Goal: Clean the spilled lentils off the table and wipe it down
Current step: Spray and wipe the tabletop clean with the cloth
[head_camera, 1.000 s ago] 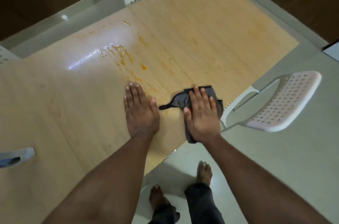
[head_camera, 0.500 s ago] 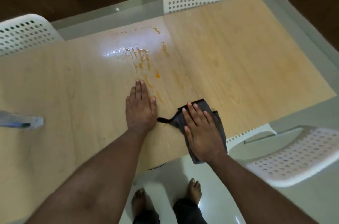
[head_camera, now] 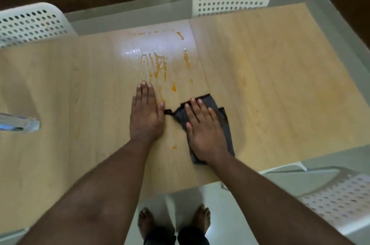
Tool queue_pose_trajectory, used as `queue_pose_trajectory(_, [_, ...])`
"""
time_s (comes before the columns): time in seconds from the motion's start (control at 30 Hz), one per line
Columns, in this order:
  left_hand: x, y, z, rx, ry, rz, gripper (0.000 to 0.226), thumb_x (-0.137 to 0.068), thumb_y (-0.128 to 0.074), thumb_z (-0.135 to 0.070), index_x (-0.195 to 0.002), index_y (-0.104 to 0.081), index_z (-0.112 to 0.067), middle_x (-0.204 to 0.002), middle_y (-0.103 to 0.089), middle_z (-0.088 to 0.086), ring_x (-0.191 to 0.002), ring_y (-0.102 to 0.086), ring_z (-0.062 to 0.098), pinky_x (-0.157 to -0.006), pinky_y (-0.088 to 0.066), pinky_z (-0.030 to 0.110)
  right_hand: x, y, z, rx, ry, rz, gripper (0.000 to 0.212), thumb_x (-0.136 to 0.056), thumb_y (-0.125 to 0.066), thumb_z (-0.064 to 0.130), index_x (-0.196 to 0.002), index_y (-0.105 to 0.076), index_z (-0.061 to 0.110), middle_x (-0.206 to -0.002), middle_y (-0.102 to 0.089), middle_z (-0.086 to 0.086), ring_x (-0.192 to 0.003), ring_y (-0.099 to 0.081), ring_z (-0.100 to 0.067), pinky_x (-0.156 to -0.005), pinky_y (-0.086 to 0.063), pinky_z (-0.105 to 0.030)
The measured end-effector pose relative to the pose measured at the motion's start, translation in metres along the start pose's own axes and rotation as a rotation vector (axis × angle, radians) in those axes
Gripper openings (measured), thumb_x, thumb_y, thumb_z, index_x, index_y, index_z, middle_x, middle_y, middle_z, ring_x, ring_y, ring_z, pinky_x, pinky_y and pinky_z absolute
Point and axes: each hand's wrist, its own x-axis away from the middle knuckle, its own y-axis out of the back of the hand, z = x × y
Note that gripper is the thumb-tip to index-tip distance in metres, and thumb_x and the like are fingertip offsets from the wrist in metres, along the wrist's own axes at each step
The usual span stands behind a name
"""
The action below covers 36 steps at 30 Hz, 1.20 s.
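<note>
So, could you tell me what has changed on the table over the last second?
The right hand has slid the grey cloth a little away from the table's near edge, towards the orange smears. Nothing was picked up or released. The left hand stays flat on the table, and the smears farther out remain unwiped.

right hand (head_camera: 206,134) flat on grey cloth (head_camera: 225,124) | left hand (head_camera: 144,116) flat on table (head_camera: 280,88) — orange smears (head_camera: 158,64) (wet) beyond

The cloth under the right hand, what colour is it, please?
Dark grey cloth, head view.
</note>
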Motion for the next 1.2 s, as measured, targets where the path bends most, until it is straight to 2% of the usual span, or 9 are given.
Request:
queue_pose_trajectory(0.13, [0.001, 0.000, -0.003, 0.010, 0.001, 0.005, 0.071, -0.110, -0.016, -0.048, -0.168, -0.005, -0.007, -0.177, 0.000, 0.010, -0.163, 0.006, 0.020, -0.133, -0.005, 0.041, 0.010, 0.006, -0.024, 0.023, 0.007, 0.011, 0.060, -0.110, -0.023, 0.037, -0.168, -0.017, 0.021, -0.177, -0.005, 0.001, -0.163, 0.000, -0.015, -0.131, -0.011, -0.044])
queue_pose_trajectory(0.27, [-0.003, -0.004, 0.001, -0.018, -0.002, 0.005, 0.072, -0.110, -0.016, -0.048, -0.168, -0.004, -0.007, -0.177, 0.000, 0.010, -0.163, 0.005, 0.020, -0.133, -0.006, 0.043, -0.077, 0.014, -0.022, 0.022, -0.086, -0.071, 0.059, -0.111, -0.024, 0.034, -0.167, -0.021, 0.017, -0.176, -0.011, -0.004, -0.163, -0.006, -0.021, -0.130, -0.014, -0.047])
queue_pose_trajectory(0.37, [-0.003, -0.005, 0.001, -0.019, -0.009, 0.005, 0.073, -0.109, -0.015, -0.049, -0.168, -0.004, -0.007, -0.177, 0.000, 0.009, -0.163, 0.005, 0.020, -0.133, -0.005, 0.042, -0.132, 0.016, -0.003, 0.006, -0.103, -0.059, 0.059, -0.112, -0.024, 0.033, -0.168, -0.018, 0.015, -0.176, -0.010, -0.005, -0.163, -0.005, -0.024, -0.130, -0.012, -0.047])
queue_pose_trajectory(0.53, [-0.023, 0.005, -0.002, 0.006, 0.048, -0.003, 0.071, -0.108, -0.022, -0.045, -0.167, -0.018, -0.005, -0.174, -0.017, 0.013, -0.160, -0.020, 0.030, -0.130, -0.018, 0.043, -0.084, 0.010, 0.002, 0.005, 0.014, -0.008, 0.060, -0.112, -0.021, 0.037, -0.169, -0.013, 0.019, -0.177, -0.004, -0.001, -0.163, 0.001, -0.017, -0.132, -0.009, -0.044])
queue_pose_trajectory(0.63, [-0.062, 0.016, -0.005, 0.019, 0.064, -0.004, 0.070, -0.109, -0.024, -0.041, -0.168, -0.008, -0.007, -0.176, -0.006, 0.011, -0.162, -0.010, 0.028, -0.131, -0.011, 0.043, -0.059, 0.010, -0.012, 0.016, 0.034, 0.009, 0.060, -0.111, -0.020, 0.037, -0.169, -0.013, 0.021, -0.177, -0.002, 0.002, -0.162, 0.004, -0.014, -0.131, -0.011, -0.044])
queue_pose_trajectory(0.73, [-0.113, 0.022, 0.011, -0.004, 0.024, -0.018, 0.070, -0.111, -0.027, -0.039, -0.168, -0.001, -0.009, -0.177, 0.002, 0.008, -0.163, 0.003, 0.022, -0.132, -0.002, 0.041, -0.072, 0.011, -0.017, 0.042, 0.001, -0.008, 0.060, -0.111, -0.018, 0.037, -0.169, -0.012, 0.022, -0.177, -0.001, 0.003, -0.162, 0.005, -0.013, -0.132, -0.009, -0.043])
queue_pose_trajectory(0.87, [-0.145, 0.015, 0.032, -0.024, 0.034, -0.020, 0.070, -0.110, -0.026, -0.041, -0.168, -0.005, -0.007, -0.177, -0.002, 0.011, -0.163, 0.000, 0.024, -0.132, -0.005, 0.043, -0.152, 0.021, -0.022, 0.032, -0.080, -0.100, 0.059, -0.111, -0.023, 0.034, -0.168, -0.020, 0.017, -0.176, -0.010, -0.001, -0.163, -0.004, -0.019, -0.131, -0.011, -0.043])
queue_pose_trajectory(1.0, [-0.153, 0.007, 0.034, -0.053, 0.030, -0.020, 0.070, -0.110, -0.027, -0.043, -0.167, -0.012, -0.006, -0.176, -0.008, 0.012, -0.163, -0.003, 0.025, -0.132, -0.006, 0.044, -0.233, 0.023, -0.005, 0.031, -0.130, -0.116, 0.058, -0.111, -0.027, 0.032, -0.167, -0.023, 0.015, -0.176, -0.013, -0.005, -0.162, -0.008, -0.023, -0.130, -0.014, -0.046])
queue_pose_trajectory(1.2, [-0.153, 0.014, 0.034, -0.047, 0.044, 0.023, 0.074, -0.106, -0.019, -0.046, -0.167, -0.012, -0.005, -0.176, -0.008, 0.013, -0.163, -0.002, 0.025, -0.132, -0.008, 0.045, -0.185, 0.023, -0.009, 0.045, 0.046, -0.006, 0.059, -0.112, -0.022, 0.036, -0.169, -0.014, 0.021, -0.177, -0.003, 0.003, -0.162, 0.004, -0.013, -0.131, -0.011, -0.043])
